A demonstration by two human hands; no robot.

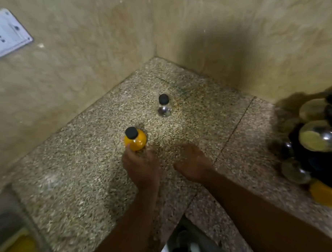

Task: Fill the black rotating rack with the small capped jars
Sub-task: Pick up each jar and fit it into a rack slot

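A small jar of yellow powder (135, 140) with a black cap stands upright on the speckled stone counter (83, 166). My left hand (141, 167) grips its near side with thumb and fingers curled round it. Farther back stands a clear, empty-looking jar (164, 106) with a black cap, untouched. My right hand (193, 163) hovers palm down over the counter to the right of the yellow jar, fingers relaxed, holding nothing. The black rotating rack (316, 150) sits blurred at the right edge with several jars in it.
Beige tiled walls meet in a corner behind the jars. A white socket plate (6, 33) is on the left wall. A yellow object (19, 249) lies in a sink-like recess at the bottom left. The counter's front edge notches in at bottom centre.
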